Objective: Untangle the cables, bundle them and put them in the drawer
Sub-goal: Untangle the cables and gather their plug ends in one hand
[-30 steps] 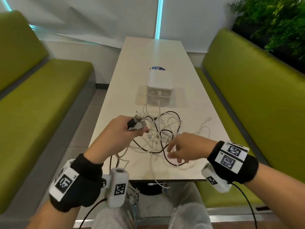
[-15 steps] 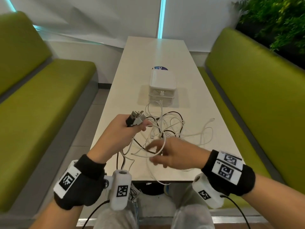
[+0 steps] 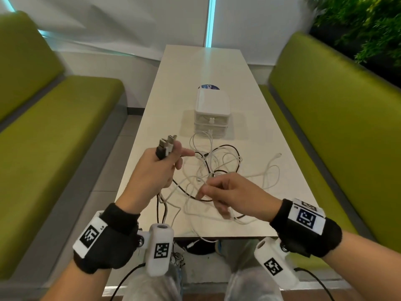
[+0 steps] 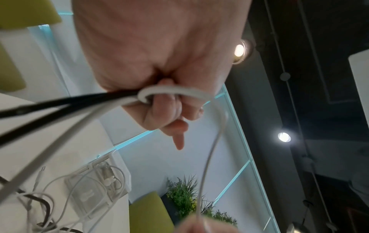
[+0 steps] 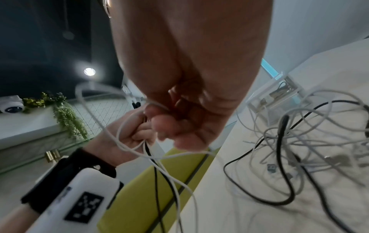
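A tangle of white and black cables (image 3: 217, 168) lies on the near half of the pale table (image 3: 204, 68). My left hand (image 3: 160, 168) is raised over the table's left side and grips several cable plug ends (image 3: 166, 146), black and white, that stick up from the fist; the cables (image 4: 119, 97) run out under the curled fingers. My right hand (image 3: 219, 192) hovers over the near part of the tangle and pinches a thin white cable (image 5: 139, 116) between thumb and fingers. The small white drawer box (image 3: 211, 111) stands behind the tangle, its drawers closed.
Green benches (image 3: 54, 135) flank the table on both sides. A blue round sticker (image 3: 209, 86) sits behind the drawer box. Cable ends (image 3: 201, 240) hang over the near table edge above my knees. Plants (image 3: 364, 25) fill the back right corner.
My left hand has lifted the plug ends higher. My right hand rose off the table, moved left and took a thin white cable in a pinch, pulling loops up from the tangle.
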`<state>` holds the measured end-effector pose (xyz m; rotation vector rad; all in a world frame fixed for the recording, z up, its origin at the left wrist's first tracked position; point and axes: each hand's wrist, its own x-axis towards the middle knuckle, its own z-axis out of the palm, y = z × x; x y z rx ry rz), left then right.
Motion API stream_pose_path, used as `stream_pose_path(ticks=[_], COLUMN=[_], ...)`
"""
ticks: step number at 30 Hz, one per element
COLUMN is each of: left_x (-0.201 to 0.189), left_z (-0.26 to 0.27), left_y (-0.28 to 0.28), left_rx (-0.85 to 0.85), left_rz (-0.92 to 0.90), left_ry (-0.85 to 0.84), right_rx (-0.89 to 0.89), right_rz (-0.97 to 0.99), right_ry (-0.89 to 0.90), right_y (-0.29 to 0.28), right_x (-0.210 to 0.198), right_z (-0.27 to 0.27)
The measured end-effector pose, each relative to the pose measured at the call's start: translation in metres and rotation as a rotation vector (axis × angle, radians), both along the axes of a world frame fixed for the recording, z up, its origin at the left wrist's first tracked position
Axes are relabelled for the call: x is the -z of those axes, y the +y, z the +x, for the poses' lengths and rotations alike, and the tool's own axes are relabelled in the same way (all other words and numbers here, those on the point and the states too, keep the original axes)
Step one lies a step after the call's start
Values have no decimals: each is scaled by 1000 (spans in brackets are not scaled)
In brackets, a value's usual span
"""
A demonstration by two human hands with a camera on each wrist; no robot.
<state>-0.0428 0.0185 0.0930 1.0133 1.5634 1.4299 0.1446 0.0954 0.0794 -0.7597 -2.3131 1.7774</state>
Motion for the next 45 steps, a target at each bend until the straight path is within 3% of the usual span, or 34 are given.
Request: stream_pose_path(ticks=[5,7,11,15,17,22,25,26,28,30,33,35,41,45], left_x=[-4,-3,-3,-5,-7,-11,-11,-10,-10,-10,-12,-14,-21,-32], left_z=[-6,-4,-1,-7,-10,-9,-3,-2,1,5,8,8,7,1], left_y=[-1,-1,-3,-6,-6,-8,-9,-9,-9,-8,-7,-6,-10,-15], left_rx=[-27,-26,13,-6,-18,-27,7,24,55,84,95,89,56,-22], left_rz=[81,72,72,90,101,99,62,53,43,46,63,73,111,212], left_ry=[-56,-64,-113,-172,-175,-198,-187,-172,-144,-127,-112,-109,-100,-221], right_rx=[-407,-494,-278,88,58,-408,-531,-544,-505,-397,-216,-194,-347,-662], right_rz=[375,527,723,923,873,344,96,119,346,545,552,540,465,323], right_ry=[-351,-482,-578,-439,-496,-808,-879,-887,-870,-753,-550,-516,-510,-837], right_y=[-1,-2,8,18,24,17,13,14,18,23,22,19,4,-16], right_x=[6,11,14,14,13,5,-2,-4,-6,-6,-8,-8,15,41], right_z=[8,10,8,9,18,38,39,36,27,17,1,-7,-12,11])
